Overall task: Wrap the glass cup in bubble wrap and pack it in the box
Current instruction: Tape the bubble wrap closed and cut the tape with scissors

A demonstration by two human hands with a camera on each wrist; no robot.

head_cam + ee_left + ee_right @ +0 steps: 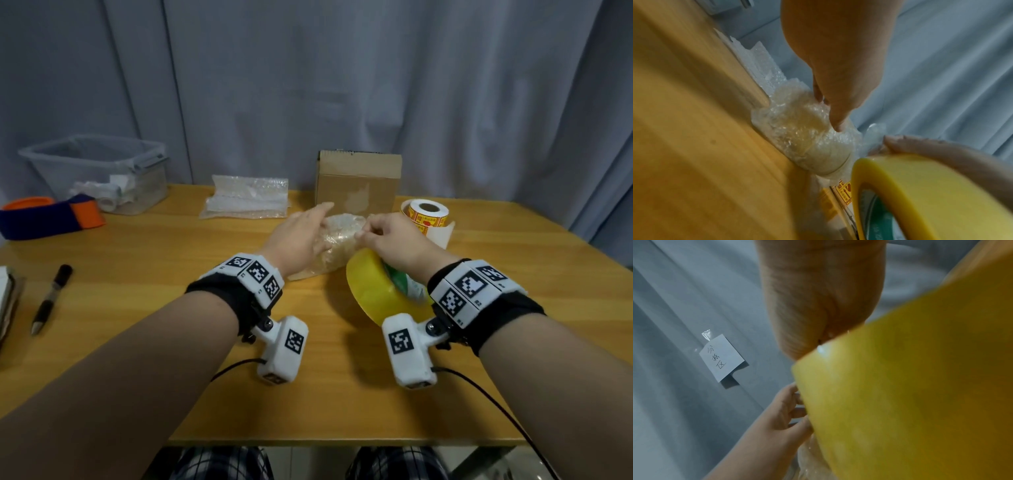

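The glass cup, wrapped in bubble wrap (342,236) (801,138), lies on its side on the wooden table (171,260) in front of the cardboard box (358,185). My left hand (318,222) (834,65) rests on top of the bundle with fairly straight fingers and presses it down. My right hand (368,233) has curled fingers that pinch at the bundle's right end. A roll of yellow tape (380,291) (931,186) (910,402) hangs around that hand. The roll hides the right fingertips in the right wrist view.
Spare bubble wrap sheets (246,198) lie behind the left hand. A sticker roll (424,214) stands right of the box. At far left are a clear plastic bin (99,171), an orange-and-blue band (51,216) and a pen (51,298). A grey curtain hangs behind.
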